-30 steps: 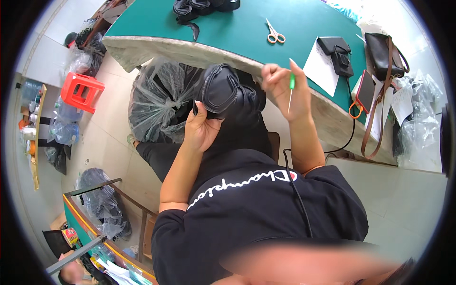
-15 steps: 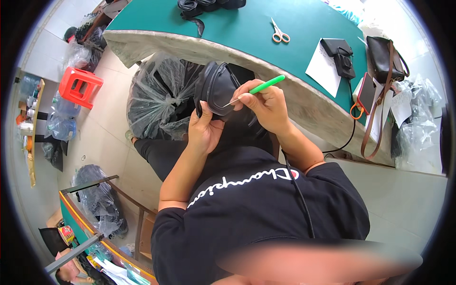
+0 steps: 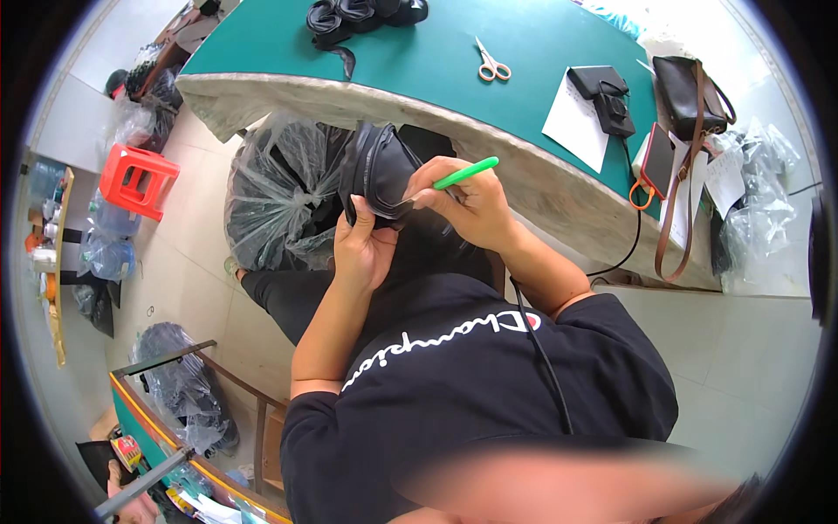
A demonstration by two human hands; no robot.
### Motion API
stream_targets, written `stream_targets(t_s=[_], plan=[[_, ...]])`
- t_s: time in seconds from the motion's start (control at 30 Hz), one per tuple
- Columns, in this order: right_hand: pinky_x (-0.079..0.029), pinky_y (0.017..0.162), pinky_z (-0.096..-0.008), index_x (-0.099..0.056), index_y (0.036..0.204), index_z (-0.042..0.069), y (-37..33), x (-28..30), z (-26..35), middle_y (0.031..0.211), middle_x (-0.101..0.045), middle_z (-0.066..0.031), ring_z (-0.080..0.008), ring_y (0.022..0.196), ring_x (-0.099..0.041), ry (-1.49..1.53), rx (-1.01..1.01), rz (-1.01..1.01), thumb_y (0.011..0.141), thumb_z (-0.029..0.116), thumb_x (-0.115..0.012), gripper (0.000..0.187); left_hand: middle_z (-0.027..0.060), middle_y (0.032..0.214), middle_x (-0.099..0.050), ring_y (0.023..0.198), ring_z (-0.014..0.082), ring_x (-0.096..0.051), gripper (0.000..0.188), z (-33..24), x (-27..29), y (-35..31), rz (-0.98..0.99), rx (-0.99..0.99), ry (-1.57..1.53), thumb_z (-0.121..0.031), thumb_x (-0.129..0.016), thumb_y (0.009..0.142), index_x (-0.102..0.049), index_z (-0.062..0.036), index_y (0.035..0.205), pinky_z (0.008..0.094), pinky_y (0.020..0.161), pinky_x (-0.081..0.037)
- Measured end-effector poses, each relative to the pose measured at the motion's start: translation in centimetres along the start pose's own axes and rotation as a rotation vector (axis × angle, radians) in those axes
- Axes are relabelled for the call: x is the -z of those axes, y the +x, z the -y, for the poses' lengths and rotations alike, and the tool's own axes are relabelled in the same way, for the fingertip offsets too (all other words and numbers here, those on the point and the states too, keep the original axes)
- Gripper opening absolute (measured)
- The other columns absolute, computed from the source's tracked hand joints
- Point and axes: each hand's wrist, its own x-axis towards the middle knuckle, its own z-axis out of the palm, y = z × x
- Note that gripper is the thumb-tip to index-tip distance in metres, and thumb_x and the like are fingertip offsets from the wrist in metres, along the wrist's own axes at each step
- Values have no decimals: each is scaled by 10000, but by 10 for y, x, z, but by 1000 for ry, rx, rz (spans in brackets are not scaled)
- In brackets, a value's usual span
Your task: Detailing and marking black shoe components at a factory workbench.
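Note:
My left hand (image 3: 363, 251) grips the lower edge of a rounded black leather-like piece (image 3: 389, 170), with the thumb on top. Curved seams or folds run along the piece's left side, and I cannot tell exactly what article it is. In my right hand (image 3: 461, 208) is a green-handled awl (image 3: 467, 172), pinched between the fingers and slanting down to the left. Its thin metal tip meets the piece's lower right edge, close to my left thumb, though the fingers partly cover it.
Scissors (image 3: 491, 63), rolled black strips (image 3: 353, 19), a black device (image 3: 602, 96), a phone (image 3: 656, 162) and a dark handbag (image 3: 690, 92) lie on the green table (image 3: 419, 70). A clear plastic sack (image 3: 275, 192) stands left of the piece. Farther left is a red stool (image 3: 140, 182).
My right hand and the awl have shifted a little left and down, and the awl's tip now sits lower on the black piece's edge. The left hand keeps its grip.

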Motion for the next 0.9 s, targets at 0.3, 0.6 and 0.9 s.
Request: stream_targets(t_s=[0.3,0.6,0.9], plan=[[-504,549,-276,-599,962,31,23,18,-8,1084,-637,-195,-196,668,-625,-713,902,38,776,147,-697,239,114,1166,-602,1039,233,-606,370,-11,1,2,31,86,-13,-286,-380,1004,-502,0,1205,428,872,-514],[-561,735,-348,-541,1013,0,70,138,-26,861,-680,-148,-284,897,-680,-776,779,-699,961,66,-487,100,173,1330,-492,1200,299,-514,439,-33,9,-5,118,-24,-43,-265,-377,1003,-412,39,1318,473,1012,-406],[-542,565,-247,-621,918,17,15,265,-9,836,-703,-114,-172,623,-683,-947,428,-1357,970,171,-493,206,139,1311,-530,1213,299,-505,441,-71,53,12,75,-131,-236,-302,-341,1000,-506,5,1271,465,1036,-390]])
